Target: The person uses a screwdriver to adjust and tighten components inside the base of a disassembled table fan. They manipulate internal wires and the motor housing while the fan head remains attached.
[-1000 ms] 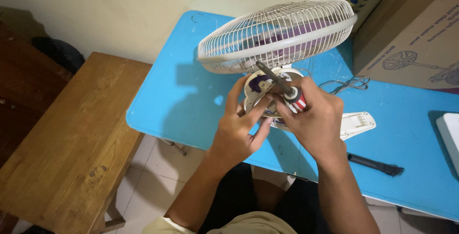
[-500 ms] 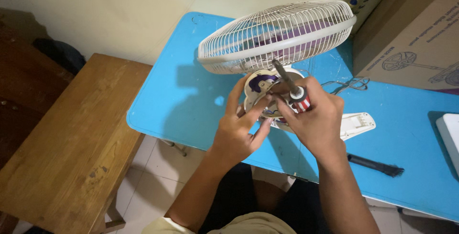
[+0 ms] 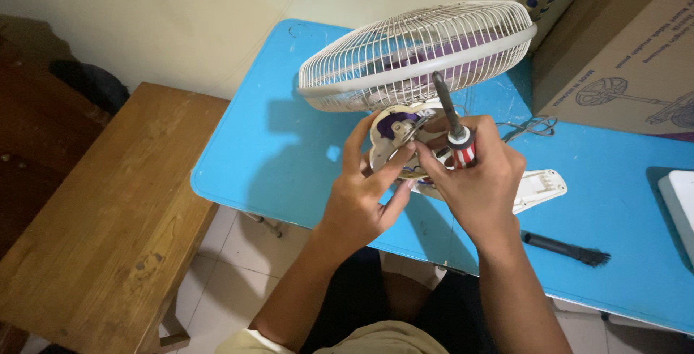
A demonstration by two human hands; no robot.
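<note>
The screwdriver [image 3: 454,126] has swung upright in the right hand [image 3: 473,180], beside the fan [image 3: 416,54].

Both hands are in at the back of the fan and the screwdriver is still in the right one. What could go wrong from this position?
The screwdriver is parked in the right hand with its shaft up against the fan grille; it may snag the wires or slip out. The left hand alone steadies the open motor housing, so the fan could tip. The white cover and black brush lie near the right elbow and could be swept off the blue table.
</note>
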